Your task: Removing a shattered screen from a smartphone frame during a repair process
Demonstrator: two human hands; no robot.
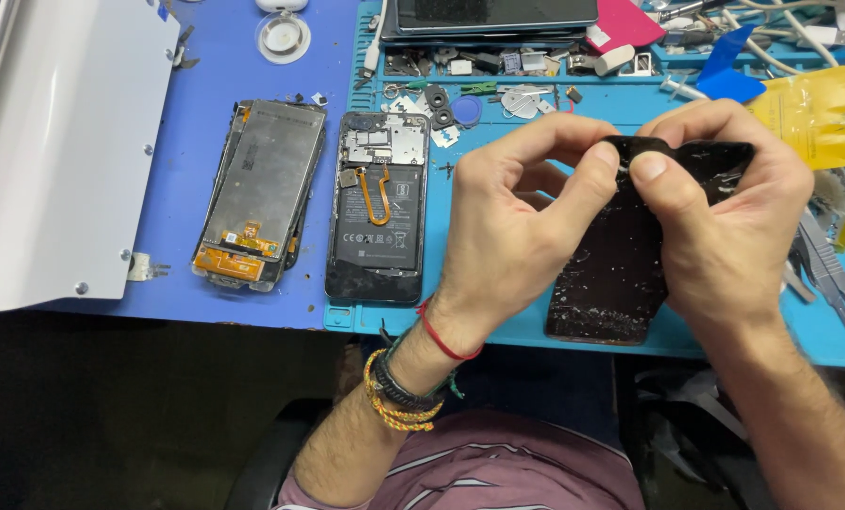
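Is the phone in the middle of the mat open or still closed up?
Open. The phone lies with its back cover off, so the battery, an orange flex cable and metal shields show.

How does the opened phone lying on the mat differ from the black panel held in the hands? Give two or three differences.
The opened phone lies flat on the mat, untouched; the black panel is pinched at its top edge by the left hand and right hand. The phone shows a battery, metal shields and an orange flex cable; the panel is plain black with scattered white flecks. The phone lies straight, the panel tilted. Both are long, phone-sized rectangles.
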